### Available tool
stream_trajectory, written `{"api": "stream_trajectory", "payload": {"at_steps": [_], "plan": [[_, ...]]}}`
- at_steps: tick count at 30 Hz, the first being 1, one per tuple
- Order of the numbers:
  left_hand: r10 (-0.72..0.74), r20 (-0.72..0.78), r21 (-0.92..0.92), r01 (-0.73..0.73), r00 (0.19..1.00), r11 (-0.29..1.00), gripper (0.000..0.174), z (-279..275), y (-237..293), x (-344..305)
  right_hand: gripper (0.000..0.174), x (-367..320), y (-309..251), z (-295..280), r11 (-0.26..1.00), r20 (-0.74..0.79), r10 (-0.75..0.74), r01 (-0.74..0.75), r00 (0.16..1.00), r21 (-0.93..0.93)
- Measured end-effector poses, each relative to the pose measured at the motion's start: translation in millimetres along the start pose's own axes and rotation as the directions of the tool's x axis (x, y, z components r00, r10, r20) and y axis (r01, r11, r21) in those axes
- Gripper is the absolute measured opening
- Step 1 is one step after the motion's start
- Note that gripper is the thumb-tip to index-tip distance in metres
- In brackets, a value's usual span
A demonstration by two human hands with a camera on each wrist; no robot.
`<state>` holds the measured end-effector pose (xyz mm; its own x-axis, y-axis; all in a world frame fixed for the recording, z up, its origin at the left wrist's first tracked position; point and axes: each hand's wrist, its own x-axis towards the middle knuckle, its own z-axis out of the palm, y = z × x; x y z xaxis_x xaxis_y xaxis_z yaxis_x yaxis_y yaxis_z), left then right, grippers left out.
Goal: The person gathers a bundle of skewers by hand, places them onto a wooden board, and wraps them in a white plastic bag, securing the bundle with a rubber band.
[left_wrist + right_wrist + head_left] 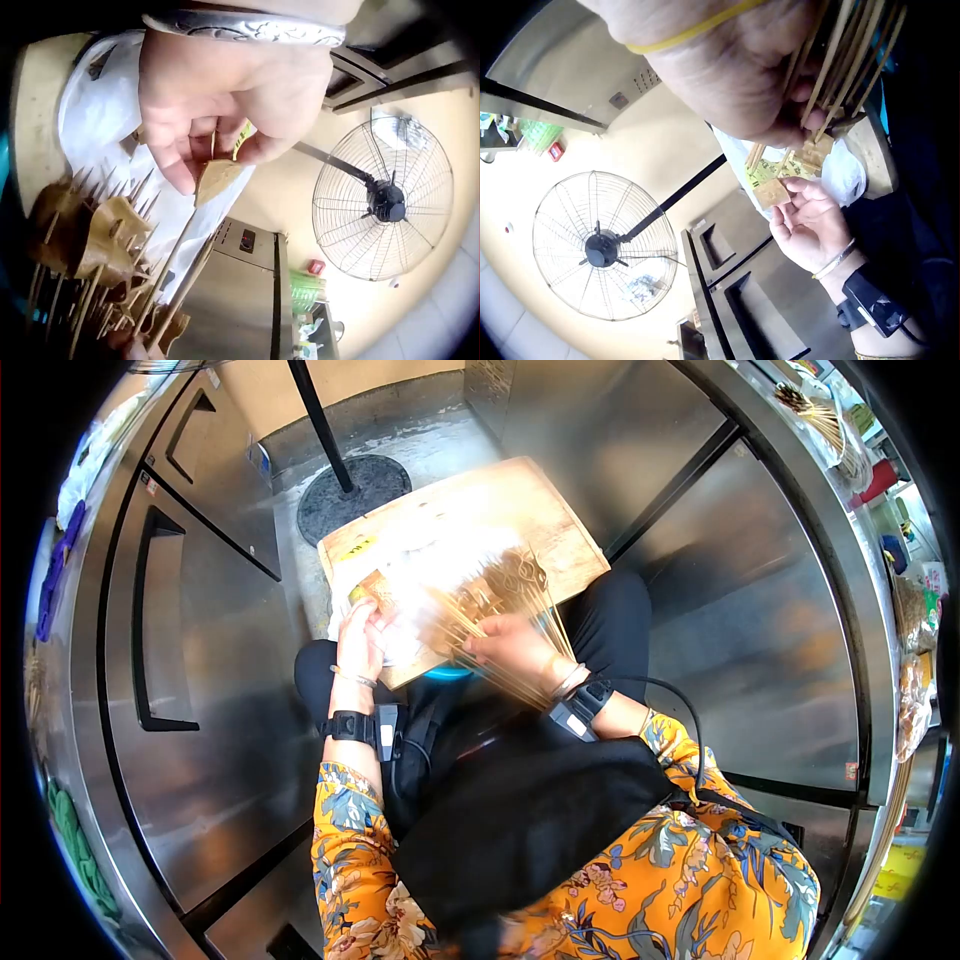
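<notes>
My left hand [360,638] pinches a flat piece of brown dried tofu [217,182] between thumb and fingertips. The tip of a bamboo skewer [166,271] meets the lower edge of that piece. In my right hand [515,650] I grip a bunch of bamboo skewers [847,56], fanned out past the fingers. Folded brown tofu pieces [112,236] are threaded on several other skewers beside it, their points sticking out. Under the hands lies a white plastic bag [101,109] with yellow-green print, overexposed in the head view.
A wooden board [565,535] lies before my knees, with a blue rim [447,673] showing under its near edge. Steel cabinets [215,700] flank both sides. Beyond the board, a black round base [360,485] carries the pole of a wire-caged fan [386,202].
</notes>
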<state>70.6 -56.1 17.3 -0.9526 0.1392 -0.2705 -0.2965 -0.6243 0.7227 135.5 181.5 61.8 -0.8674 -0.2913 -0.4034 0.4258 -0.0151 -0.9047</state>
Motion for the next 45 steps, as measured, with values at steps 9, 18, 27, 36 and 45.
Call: {"api": "stream_trajectory", "payload": {"at_steps": [9, 18, 27, 36, 45], "plan": [[0.087, -0.032, 0.094, -0.084, 0.996, 0.992, 0.017, 15, -13, -8, 0.017, 2, 4, -3, 1.000, 0.000, 0.003, -0.003, 1.000, 0.017], [0.159, -0.113, 0.102, -0.148, 0.981, 0.984, 0.015, 25, -29, -4, 0.018, -2, -1, -3, 0.999, 0.024, 0.002, -0.003, 1.000, 0.038], [0.013, -0.127, 0.004, -0.012, 0.992, 1.000, 0.013, 49, -34, -27, 0.019, 0, 2, -2, 1.000, -0.048, -0.015, 0.014, 0.999, -0.013], [0.281, -0.219, 0.347, -0.195, 0.935, 0.917, 0.010, 46, -40, -11, 0.017, 2, 7, -4, 1.000, 0.003, -0.010, 0.010, 1.000, -0.001], [0.206, -0.266, 0.264, -0.135, 0.942, 0.955, 0.011, 39, -39, -5, 0.017, -5, -2, -2, 0.999, 0.026, -0.028, 0.028, 0.999, 0.022]]}}
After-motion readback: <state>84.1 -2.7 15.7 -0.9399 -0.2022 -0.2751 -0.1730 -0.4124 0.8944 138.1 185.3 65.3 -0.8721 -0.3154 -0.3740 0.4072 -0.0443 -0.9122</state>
